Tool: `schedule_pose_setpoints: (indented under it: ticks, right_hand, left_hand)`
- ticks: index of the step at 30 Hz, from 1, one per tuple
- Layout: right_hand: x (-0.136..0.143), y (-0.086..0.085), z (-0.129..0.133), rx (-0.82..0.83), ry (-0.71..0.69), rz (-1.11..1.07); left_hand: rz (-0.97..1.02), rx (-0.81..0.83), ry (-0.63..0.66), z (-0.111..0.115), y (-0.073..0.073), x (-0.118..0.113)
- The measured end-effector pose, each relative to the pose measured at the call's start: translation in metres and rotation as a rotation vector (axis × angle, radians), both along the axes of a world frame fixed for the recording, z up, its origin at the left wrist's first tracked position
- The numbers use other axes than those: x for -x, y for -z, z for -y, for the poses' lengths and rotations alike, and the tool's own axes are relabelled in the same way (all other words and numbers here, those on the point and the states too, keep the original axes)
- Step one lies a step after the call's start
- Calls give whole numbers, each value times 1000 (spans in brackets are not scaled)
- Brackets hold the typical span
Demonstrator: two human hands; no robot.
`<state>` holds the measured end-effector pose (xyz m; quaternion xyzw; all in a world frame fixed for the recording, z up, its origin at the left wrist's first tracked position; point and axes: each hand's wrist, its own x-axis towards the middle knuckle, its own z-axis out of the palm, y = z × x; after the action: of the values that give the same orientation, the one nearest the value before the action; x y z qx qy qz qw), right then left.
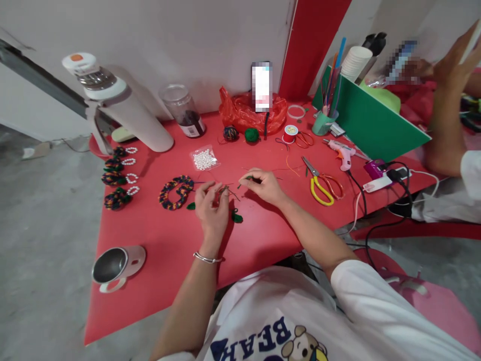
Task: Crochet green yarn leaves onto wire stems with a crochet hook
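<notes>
My right hand (266, 186) pinches a small dark green piece (249, 177), perhaps yarn, between thumb and fingertips. To its left, my left hand (211, 206) has its fingers curled and the thumb near the index finger, with thin dark strands (233, 193) at the tips. Below the gap between the hands lies a green leaf-like yarn piece (236, 216). Another green piece (191, 206) shows partly beside my left hand. Left of that hand rests a multicoloured braided yarn loop (165, 197). Fine threads lie on the red table (263, 240) around my fingers.
Yellow- and red-handled scissors (321, 193), a pink glue gun (343, 154) and a power strip (387, 180) are at right. Pearl beads (205, 159), a green yarn ball (251, 135) and a phone (262, 87) sit beyond. A mug (133, 258) stands left. Another person's arm (447, 110) is far right.
</notes>
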<state>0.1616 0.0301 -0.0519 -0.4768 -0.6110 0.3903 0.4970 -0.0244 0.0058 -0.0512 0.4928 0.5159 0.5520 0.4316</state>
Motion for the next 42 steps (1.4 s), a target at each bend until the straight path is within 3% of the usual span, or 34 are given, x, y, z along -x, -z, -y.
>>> schedule_pose_setpoints:
  ticks: [1,5,9,17,26,33,42]
  right_hand:
    - [2,0,1,0,-53,3]
    - [8,-2,6,-15,-181,-15]
    - [8,-4,6,-17,-151,6]
    - [8,0,5,10,-172,13]
    - [9,1,6,87,-203,-73]
    - [8,0,6,179,-192,-146]
    - [3,-2,5,138,-280,-101]
  left_hand:
    - [-10,-11,-1,2,-3,-1]
    - [223,188,235,5,-9,-6]
    - [364,282,207,5,-9,-8]
    - [342,213,221,7,-12,-9]
    - [334,224,270,5,-5,-11]
    - [204,204,223,7,-6,-9]
    - [-15,181,166,9,-7,-6]
